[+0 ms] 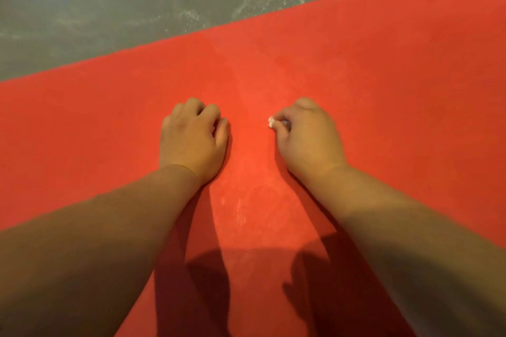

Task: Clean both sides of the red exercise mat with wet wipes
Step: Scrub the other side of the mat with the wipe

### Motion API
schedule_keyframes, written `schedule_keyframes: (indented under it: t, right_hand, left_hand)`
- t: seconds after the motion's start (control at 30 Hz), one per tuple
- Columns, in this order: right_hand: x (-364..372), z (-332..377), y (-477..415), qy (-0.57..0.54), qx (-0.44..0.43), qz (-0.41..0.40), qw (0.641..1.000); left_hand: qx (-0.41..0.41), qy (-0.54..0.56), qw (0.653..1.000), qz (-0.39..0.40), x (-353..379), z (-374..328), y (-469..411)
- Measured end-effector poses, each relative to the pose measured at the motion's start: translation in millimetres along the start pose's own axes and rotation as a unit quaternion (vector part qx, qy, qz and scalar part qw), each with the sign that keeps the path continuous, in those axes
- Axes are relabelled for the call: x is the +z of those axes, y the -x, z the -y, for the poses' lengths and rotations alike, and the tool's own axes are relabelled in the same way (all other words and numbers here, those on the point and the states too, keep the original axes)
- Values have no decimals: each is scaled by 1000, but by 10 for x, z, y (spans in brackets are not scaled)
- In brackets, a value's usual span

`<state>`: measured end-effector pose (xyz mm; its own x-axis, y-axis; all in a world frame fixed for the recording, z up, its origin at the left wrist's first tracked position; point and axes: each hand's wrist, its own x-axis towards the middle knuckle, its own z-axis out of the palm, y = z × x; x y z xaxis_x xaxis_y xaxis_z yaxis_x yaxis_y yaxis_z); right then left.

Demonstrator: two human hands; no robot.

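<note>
The red exercise mat (369, 85) lies flat on the floor and fills most of the view. My left hand (193, 139) rests on it with fingers curled under, holding nothing that I can see. My right hand (308, 137) sits to the right, fingers curled round a small balled white wet wipe (271, 121); only a bit of the wipe sticks out at the fingertips. Faint pale smears mark the mat between and below my hands.
Grey concrete floor (123, 3) with whitish scuffs runs along the mat's far edge, which crosses the view diagonally from the left up to the top right. Shadows of my arms fall on the mat near the bottom.
</note>
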<state>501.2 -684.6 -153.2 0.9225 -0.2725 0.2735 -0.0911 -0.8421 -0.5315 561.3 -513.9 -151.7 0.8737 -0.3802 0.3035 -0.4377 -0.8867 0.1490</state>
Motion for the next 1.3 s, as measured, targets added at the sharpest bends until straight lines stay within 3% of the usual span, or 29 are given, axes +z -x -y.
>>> schedule_keyframes:
  t: [0.1, 0.17, 0.3, 0.33, 0.43, 0.53, 0.6, 0.73, 0.8, 0.93, 1.0, 1.13, 1.17, 1.23, 1.3]
  right_hand:
    - [-15, 100, 106, -36, -85, 66, 993]
    - [-121, -97, -94, -8, -83, 59, 995]
    - [-393, -675, -669, 83, 132, -43, 987]
    - [-346, -624, -698, 78, 147, -47, 985]
    - [27, -37, -393, 49, 24, 23, 998]
    - [115, 295, -99, 18, -111, 94, 989]
    - [-36, 37, -344, 48, -97, 99, 989]
    - [-248, -448, -758, 136, 61, -15, 989]
    - [-83, -148, -528, 137, 4, 22, 990]
    - [18, 268, 13, 26, -162, 136, 977]
    - [-69, 65, -219, 48, -140, 137, 980]
    - [-176, -425, -765, 131, 34, -3, 991]
    - [-126, -389, -731, 135, 44, -16, 990]
    - [14, -99, -444, 104, -1, 1, 995]
    - [71, 205, -60, 19, -102, 68, 992]
  left_hand:
    - [14, 30, 998, 51, 86, 30, -201]
    - [-12, 12, 993, 121, 118, 49, -231]
    - [-13, -22, 988, 152, 137, 66, -245]
    - [-15, -23, 987, 156, 133, 64, -252]
    - [-23, -25, 986, 165, 125, 62, -266]
    - [-27, -18, 984, 173, 111, 52, -274]
    - [-28, -19, 984, 176, 101, 49, -272]
    - [-26, -18, 984, 176, 99, 41, -284]
    - [-28, -13, 984, 176, 93, 36, -283]
    - [-29, -14, 983, 180, 76, 23, -287]
    - [-30, -14, 983, 178, 79, 22, -283]
    - [-27, -18, 984, 174, 94, 24, -292]
    - [-27, -18, 984, 174, 92, 23, -294]
    - [-29, -16, 984, 174, 88, 16, -297]
    - [-30, -17, 984, 177, 82, 7, -299]
